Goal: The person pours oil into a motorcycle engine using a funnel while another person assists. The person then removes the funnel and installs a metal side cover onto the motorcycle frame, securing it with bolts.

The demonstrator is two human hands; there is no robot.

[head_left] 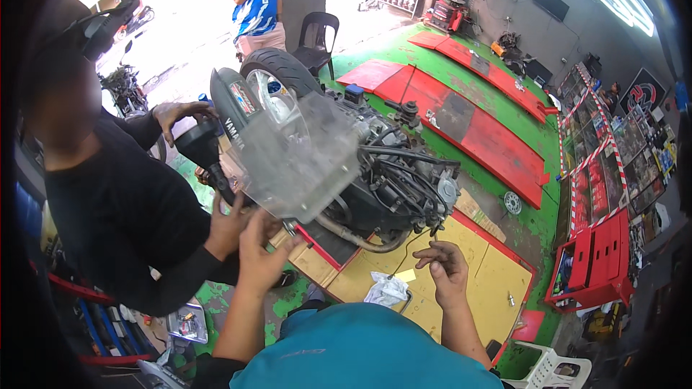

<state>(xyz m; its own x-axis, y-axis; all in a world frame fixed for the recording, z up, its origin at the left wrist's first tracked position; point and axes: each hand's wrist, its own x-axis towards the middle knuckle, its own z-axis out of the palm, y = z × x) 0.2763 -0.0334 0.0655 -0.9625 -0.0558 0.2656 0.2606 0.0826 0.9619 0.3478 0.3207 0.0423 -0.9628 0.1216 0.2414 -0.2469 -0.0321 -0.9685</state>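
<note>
My left hand (262, 253) is beside the lower left corner of a clear plastic sheet (306, 162), thumb apart from the fingers. Whether it touches the sheet, I cannot tell. The sheet covers part of a motorcycle engine and rear wheel unit (404, 173) on a yellow-topped bench. My right hand (443, 268) hovers over that bench with loosely bent fingers and nothing visible in them. At the left, a co-worker in black has one hand on a black funnel-shaped thing (202, 148). The co-worker's other hand (227, 227) is close to my left one.
The yellow bench top (461, 295) holds a crumpled white cloth (387, 289) and a small metal part (511, 299). Red ramps (461, 119) lie beyond on the green floor. A red tool cabinet (591, 263) and white chair (551, 367) stand right. Another person (257, 3) stands behind the wheel.
</note>
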